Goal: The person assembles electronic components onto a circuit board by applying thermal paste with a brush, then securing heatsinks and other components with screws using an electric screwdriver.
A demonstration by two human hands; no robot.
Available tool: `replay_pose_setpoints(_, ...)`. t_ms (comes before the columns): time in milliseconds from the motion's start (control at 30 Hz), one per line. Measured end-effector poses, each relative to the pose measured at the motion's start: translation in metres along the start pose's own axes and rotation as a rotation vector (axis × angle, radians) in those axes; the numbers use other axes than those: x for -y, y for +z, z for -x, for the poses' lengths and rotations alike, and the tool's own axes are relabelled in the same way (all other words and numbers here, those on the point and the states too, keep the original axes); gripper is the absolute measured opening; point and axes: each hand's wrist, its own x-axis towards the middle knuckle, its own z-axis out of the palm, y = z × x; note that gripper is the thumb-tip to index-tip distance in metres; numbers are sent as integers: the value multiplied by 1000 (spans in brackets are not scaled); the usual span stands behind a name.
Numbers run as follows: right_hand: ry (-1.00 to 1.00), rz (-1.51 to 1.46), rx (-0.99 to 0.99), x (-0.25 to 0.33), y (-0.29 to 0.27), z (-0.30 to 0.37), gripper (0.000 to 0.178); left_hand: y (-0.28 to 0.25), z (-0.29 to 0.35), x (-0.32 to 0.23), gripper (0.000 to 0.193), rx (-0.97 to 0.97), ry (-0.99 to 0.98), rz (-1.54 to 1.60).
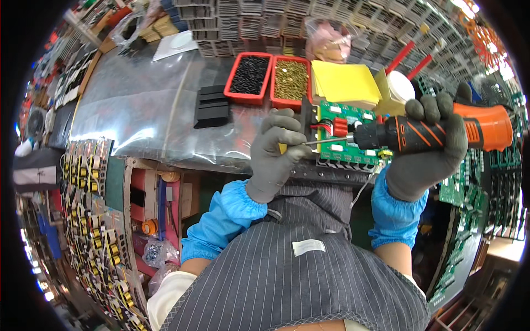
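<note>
My right hand (425,157), in a grey glove, is wrapped round an orange and black electric screwdriver (408,134). The tool lies nearly level, its thin metal bit (328,141) pointing left. At the bit's tip, the gloved fingers of my left hand (279,146) are pinched together; a bit of yellow shows among them, too small to name. Behind and below the screwdriver sits a green circuit board (353,115) with red and white parts, beside an upright black plate (308,118). The screwdriver hides part of the board.
Behind stand a red tray of black screws (249,77) and a red tray of brass-coloured screws (291,80). Right of them lies yellow paper (345,81). A black ridged part (212,107) rests to the left. Boards with yellow components (91,171) line the left side.
</note>
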Motion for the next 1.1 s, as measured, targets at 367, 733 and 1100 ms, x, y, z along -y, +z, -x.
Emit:
replay_pose_setpoints(367,58,317,-237,-16,-15,17,41,3,10,-19,19,-2,-304,-47)
replay_pose_setpoints(733,241,92,6,3,32,-16,59,-24,-37,9,132,607,-348,-208)
replay_pose_setpoints(1100,-10,358,413,-5,-21,-31,38,-4,-57,14,98,808,-147,-328)
